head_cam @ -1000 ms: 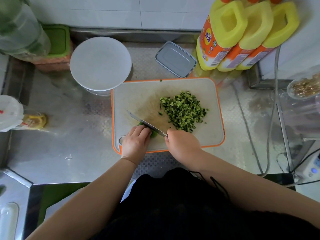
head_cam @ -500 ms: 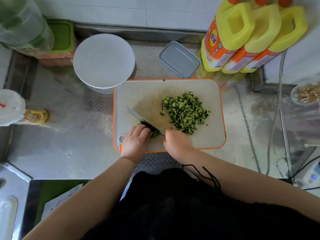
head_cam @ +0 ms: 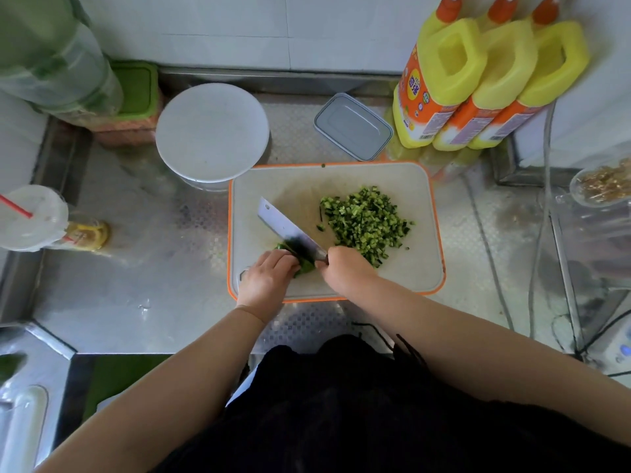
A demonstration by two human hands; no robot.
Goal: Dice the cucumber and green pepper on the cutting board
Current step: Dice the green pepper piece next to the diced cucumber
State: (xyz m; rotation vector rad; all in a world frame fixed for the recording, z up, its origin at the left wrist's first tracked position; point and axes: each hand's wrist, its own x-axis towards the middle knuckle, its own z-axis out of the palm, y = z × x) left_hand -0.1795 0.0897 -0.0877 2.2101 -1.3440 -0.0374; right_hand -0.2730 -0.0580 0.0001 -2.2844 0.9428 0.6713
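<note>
The steel worktop [head_cam: 143,268] is carrying an orange-rimmed cutting board [head_cam: 409,268] at its front edge. A heap of diced cucumber [head_cam: 367,221] is lying toward the board's right half. The right hand [head_cam: 345,268] is gripping the handle of a cleaver [head_cam: 290,228], blade angling toward the board's back left. The left hand [head_cam: 268,276], fingers curled, is holding down a green pepper piece [head_cam: 304,266] at the board's front edge, just beside the blade.

I note even, soft daylight; mild glare on the steel counter [head_cam: 143,268]; wide-angle bending at the edges; the knife blade [head_cam: 290,230] is motion-blurred.
</note>
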